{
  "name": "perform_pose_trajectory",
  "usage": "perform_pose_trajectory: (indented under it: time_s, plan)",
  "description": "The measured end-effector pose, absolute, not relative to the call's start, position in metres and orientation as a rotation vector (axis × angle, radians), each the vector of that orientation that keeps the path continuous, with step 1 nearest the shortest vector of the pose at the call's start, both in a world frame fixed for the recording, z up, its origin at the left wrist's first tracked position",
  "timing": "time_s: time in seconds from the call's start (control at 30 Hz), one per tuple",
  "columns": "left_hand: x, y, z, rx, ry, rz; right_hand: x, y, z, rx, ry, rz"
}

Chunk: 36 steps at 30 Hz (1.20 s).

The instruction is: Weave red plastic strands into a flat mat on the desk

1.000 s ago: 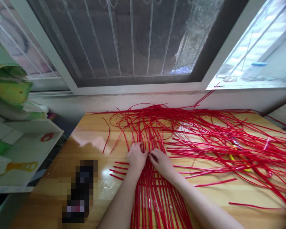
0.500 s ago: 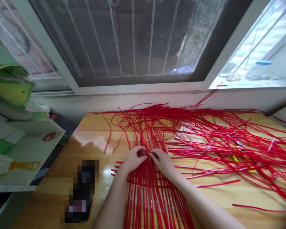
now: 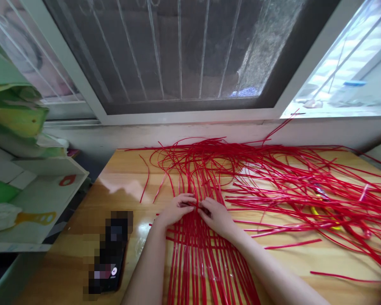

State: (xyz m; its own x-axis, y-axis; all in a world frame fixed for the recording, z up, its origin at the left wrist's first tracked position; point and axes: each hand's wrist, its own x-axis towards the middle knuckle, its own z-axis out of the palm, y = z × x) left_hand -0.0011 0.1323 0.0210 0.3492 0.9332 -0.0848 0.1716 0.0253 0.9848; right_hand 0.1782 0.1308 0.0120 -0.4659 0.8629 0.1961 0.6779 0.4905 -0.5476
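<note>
Many red plastic strips point(image 3: 193, 271) run lengthwise down the table towards me, held flat by clear tape near the front. Several crosswise strips pass through them, forming a woven patch. At the far end of this patch my left hand point(image 3: 179, 209) pinches red strips between thumb and fingers. My right hand point(image 3: 214, 214) faces it from the right, its fingertips closed on strips close to the left fingertips. Which single strip each hand grips is hidden by the fingers. Beyond the hands the loose strip ends fan out and curl towards the wall.
A heap of loose red strips point(image 3: 292, 186) covers the table's right side, with a yellow-handled tool point(image 3: 317, 212) partly under it. A phone point(image 3: 111, 254) lies at left. The window point(image 3: 190, 116) stands behind the table; an open shelf point(image 3: 44, 190) is at far left.
My left fingers have drawn flatter and closer to the right hand, and both hands now nearly meet at the strips. The camera view has shifted slightly.
</note>
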Motion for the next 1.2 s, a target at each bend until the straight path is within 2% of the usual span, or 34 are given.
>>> perform_pose_trajectory:
  time_s: [0.2, 0.33, 0.43, 0.7, 1.0, 1.2]
  plan:
    - [-0.003, 0.134, 0.017, 1.438, 1.313, 0.863, 0.180, 0.124, 0.011, -1.310, -2.167, 0.635]
    - [-0.016, 0.131, 0.022, 1.357, 1.291, 0.725, 0.178, 0.120, 0.020, -1.198, -2.228, 0.465]
    - [-0.025, 0.128, 0.032, 1.384, 1.329, 0.659, 0.174, 0.118, 0.024, -1.087, -2.357, 0.380]
    - [-0.019, 0.123, 0.063, 1.358, 1.275, 0.722, 0.171, 0.124, 0.010, -1.124, -2.315, 0.489]
    - [-0.009, 0.142, 0.030, 0.847, 1.308, 0.969, 0.172, 0.128, 0.007, -1.190, -2.244, 0.579]
    - [0.012, 0.137, 0.017, 1.522, 1.471, 0.910, 0.172, 0.130, 0.004, -1.224, -2.206, 0.629]
